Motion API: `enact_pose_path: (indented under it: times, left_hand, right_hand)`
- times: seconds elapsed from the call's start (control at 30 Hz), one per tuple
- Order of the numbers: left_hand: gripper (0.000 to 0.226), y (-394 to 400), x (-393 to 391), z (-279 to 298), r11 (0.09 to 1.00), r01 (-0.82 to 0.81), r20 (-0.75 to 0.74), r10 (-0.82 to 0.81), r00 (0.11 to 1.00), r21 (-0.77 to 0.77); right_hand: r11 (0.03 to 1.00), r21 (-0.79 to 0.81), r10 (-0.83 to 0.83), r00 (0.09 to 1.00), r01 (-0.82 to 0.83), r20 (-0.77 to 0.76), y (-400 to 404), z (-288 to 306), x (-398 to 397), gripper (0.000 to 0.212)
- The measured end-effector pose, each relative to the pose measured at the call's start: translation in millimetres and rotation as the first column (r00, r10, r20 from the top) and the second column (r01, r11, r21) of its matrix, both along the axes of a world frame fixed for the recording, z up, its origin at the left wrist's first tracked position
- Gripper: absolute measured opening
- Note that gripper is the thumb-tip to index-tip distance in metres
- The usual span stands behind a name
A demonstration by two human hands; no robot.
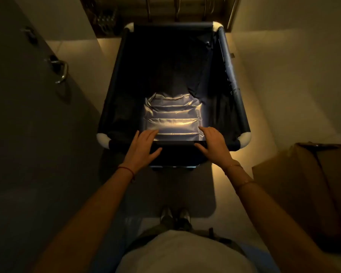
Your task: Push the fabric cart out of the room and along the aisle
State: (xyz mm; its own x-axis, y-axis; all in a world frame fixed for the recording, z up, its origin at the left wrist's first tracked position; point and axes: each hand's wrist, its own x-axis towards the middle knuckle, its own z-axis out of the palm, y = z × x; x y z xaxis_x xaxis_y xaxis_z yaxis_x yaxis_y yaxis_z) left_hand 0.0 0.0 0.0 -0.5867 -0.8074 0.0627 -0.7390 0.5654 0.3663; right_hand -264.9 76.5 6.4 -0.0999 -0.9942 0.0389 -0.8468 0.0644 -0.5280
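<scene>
Both of your hands lie spread and flat, fingers extended rather than curled, on the near rail of the fabric cart [173,83]: your left hand [143,147] sits left of the rail's middle and your right hand [213,143] right of it, about evenly placed, so neither is clearly nearer the load. Neither hand wraps the bar; whether the palms press down firmly I cannot tell. Your shoes show just below, close behind the cart. The cart stands directly in front of you, its long axis running straight away from your hands toward the opening ahead, so the push, as I judge it, goes forward along that axis with even pressure from both sides to keep it straight. Inside, near your fingertips, a shiny silvery bundle [173,119] lies on the dark liner. White corner fittings mark the frame. The floor [264,95] is smooth, pale and dimly lit. A grey door [37,95] with a metal handle stands close on the left, a cardboard box [307,186] on the right, leaving a narrow passage; beyond the far rail, a wooden shelf or rack [161,8] is visible.
</scene>
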Motion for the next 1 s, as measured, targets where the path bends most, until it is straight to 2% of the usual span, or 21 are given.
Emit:
enact_pose_path:
  times: [0.2,0.37,0.63,1.0]
  left_hand:
    - [0.07,8,-4,-30,0.989,-0.095,0.153,0.076,0.985,0.118]
    - [0.063,9,-11,-48,0.973,-0.165,0.25,0.122,0.961,0.159]
    - [0.064,1,-18,-68,0.962,-0.224,0.276,0.175,0.945,0.157]
    - [0.047,-20,-42,-77,0.92,-0.352,0.194,0.318,0.928,0.175]
  right_hand:
    - [0.986,0.164,0.028,0.999,-0.021,-0.04,5,-31,3,0.063]
    - [0.983,0.18,0.047,0.994,-0.029,-0.099,3,-58,6,0.054]
    - [0.989,0.148,0.032,0.99,-0.011,-0.14,-13,-80,-2,0.045]
    - [0.994,0.11,0.008,0.99,0.007,-0.137,-32,-92,-10,0.037]
